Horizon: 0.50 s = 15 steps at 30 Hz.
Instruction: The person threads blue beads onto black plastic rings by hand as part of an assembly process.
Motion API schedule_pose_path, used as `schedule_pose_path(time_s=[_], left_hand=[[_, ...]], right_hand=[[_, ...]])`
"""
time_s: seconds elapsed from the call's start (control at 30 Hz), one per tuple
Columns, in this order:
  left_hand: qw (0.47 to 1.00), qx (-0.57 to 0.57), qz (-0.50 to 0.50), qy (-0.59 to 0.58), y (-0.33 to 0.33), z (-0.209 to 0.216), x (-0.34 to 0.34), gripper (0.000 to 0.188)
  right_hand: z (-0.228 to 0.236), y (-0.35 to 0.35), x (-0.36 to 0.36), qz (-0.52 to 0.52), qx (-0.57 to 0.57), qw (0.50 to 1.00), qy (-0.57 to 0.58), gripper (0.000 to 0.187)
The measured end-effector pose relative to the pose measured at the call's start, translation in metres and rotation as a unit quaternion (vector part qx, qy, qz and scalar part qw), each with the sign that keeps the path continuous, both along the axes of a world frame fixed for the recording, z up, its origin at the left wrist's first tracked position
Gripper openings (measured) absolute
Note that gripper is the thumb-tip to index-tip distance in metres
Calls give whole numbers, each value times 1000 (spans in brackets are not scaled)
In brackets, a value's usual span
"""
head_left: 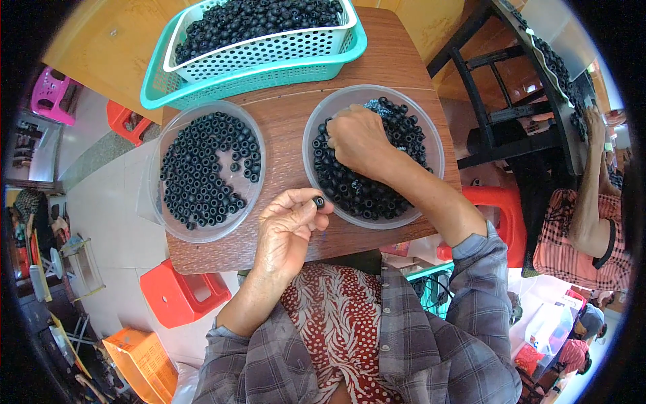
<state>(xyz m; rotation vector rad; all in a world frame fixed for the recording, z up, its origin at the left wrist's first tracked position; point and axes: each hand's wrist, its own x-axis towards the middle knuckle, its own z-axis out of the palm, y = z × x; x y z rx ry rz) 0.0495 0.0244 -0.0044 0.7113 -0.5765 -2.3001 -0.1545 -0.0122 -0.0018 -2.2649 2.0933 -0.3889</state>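
My left hand (286,232) is raised between two clear round tubs, pinching a small black ring-shaped part (319,201) between thumb and fingers, its round hole showing. My right hand (362,140) reaches into the right tub (441,156), knuckles up and fingers curled down; what the fingertips hold, if anything, is hidden. Around it lie many loose black parts (350,195), with small bluish-grey patterned bits (381,106) among them. In the left tub (263,151), many similar black ring parts (195,175) are spread in one layer, mostly hole up.
At the table's far end, a white perforated basket (269,52) heaped with black parts sits in a turquoise basket (245,86). Red stools (178,296) stand by the brown table (286,128). On the right, a person's arm (589,195) works at a black-framed table (501,114).
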Motion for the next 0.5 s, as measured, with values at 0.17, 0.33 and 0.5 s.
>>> schedule_pose_path(time_s=[0.17, 0.33, 0.5], left_hand=[[1000, 8, 1, -3, 0, 0, -1, 17], [1000, 3, 0, -7, 0, 2, -1, 19], [999, 1, 14, -28, -1, 10, -3, 17]], right_hand=[[8, -5, 5, -17, 52, 999, 0, 10], [6, -8, 8, -43, 39, 998, -19, 10], [-1, -8, 1, -25, 47, 998, -23, 14]])
